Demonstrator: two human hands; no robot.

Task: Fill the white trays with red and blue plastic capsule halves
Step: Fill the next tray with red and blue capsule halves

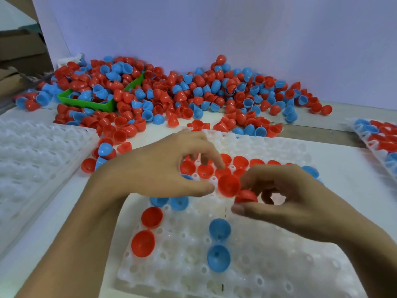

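- near white tray (247, 274): its near edge is cut off by the frame bottom; both hands hide part of its middle rows.
- filled tray (380, 138), far right: cut off by the right edge.
- empty trays (32, 151), left: cut off by the left edge, blurred.
- green bin (86, 103): mostly buried under capsule halves (193, 87).
- right hand (285, 196): its fingers partly hide a red half (246, 195).

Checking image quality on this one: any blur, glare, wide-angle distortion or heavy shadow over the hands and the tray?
Head view: lighting soft and even, with only faint shadows under the left hand and right hand; the whole frame is slightly soft, and the white tray is washed out so its pockets blur together; wide-angle bending shows at the edges, on the empty tray stack; the capsule pile stays readable.
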